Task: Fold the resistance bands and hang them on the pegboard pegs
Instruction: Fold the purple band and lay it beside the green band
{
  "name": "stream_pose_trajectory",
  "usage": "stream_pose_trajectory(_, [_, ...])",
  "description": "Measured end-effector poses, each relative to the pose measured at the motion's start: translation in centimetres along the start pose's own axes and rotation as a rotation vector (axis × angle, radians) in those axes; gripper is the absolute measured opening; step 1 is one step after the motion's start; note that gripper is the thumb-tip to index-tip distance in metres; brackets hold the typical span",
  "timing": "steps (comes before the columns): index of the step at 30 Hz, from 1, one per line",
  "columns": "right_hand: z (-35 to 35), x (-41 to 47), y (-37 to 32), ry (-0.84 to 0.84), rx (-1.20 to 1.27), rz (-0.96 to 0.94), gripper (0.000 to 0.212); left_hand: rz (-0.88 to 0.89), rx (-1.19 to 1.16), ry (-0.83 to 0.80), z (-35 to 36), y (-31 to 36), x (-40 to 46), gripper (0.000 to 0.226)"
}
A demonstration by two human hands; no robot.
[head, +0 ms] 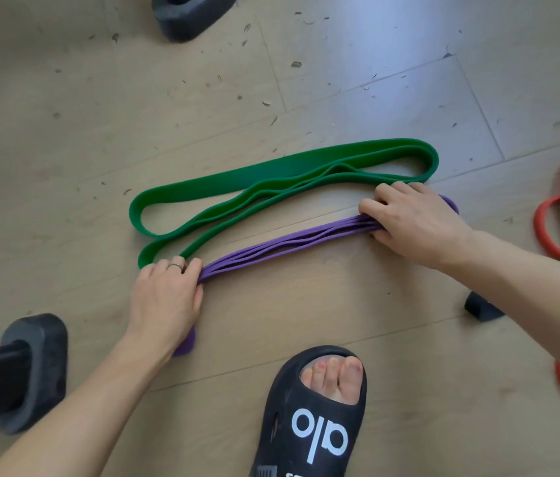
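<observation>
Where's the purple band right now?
On the floor mid-frame, the purple band stretches between the left hand and right hand, beside the green band.

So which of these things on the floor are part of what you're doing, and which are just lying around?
Part of the job: purple band, held by left hand and right hand; green band; red band.

Lying about: black slide sandal; grey rubber feet.

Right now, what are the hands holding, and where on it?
The folded purple resistance band: left hand grips its left end, right hand its right end.
</observation>
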State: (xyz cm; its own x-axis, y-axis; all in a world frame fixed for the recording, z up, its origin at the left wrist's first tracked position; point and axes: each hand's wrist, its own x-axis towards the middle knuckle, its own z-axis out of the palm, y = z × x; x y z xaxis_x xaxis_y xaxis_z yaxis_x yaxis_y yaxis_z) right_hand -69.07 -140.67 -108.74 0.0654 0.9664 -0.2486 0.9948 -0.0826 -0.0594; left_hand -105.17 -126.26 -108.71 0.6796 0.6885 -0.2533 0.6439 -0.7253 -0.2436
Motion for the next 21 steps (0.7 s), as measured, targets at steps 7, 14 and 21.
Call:
stream_pose_trajectory(7, [0.3, 0.2, -0.8, 0.046, 0.002, 0.124, 0.028, -0.056, -0.069, -0.035, 0.4, -0.1, -0.4, 0.063])
stream_pose_trajectory(14, [0.0, -0.2, -1.4, -0.015, -0.010, 0.118, 0.041, -0.118, -0.102, -0.210, 1.0, 0.5, -2.5, 0.124])
stream_pose_trajectory(21, [0.4, -0.7, -0.2, 0.019, -0.073, 0.108, 0.035, -0.122, -0.049, -0.215, 0.3, -1.3, -1.7, 0.088])
